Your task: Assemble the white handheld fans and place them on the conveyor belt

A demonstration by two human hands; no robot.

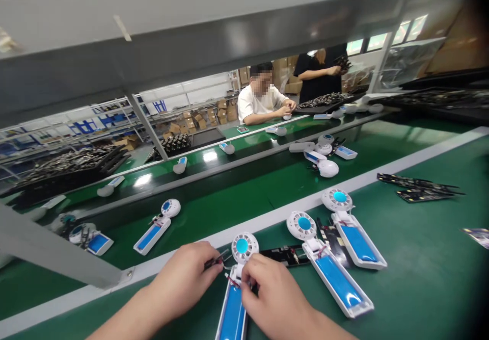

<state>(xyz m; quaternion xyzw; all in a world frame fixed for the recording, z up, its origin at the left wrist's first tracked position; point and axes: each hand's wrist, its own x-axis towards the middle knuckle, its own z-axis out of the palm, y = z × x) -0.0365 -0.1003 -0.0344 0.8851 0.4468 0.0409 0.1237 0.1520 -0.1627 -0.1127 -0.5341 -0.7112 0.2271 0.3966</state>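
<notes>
Directly in front of me lies a white unit with a vented round head and a long blue battery in its body. My left hand pinches a small dark tool just left of the head. My right hand sits over the unit's neck, its fingertips on thin red wires. A black circuit board lies just beyond my right hand. Two more white units lie to the right.
My units lie on a green mat bordered by a white rail. Beyond it, more units sit on green belts. A seated person works across the line, and another stands behind. Black boards lie at right; cardboard boxes stand behind.
</notes>
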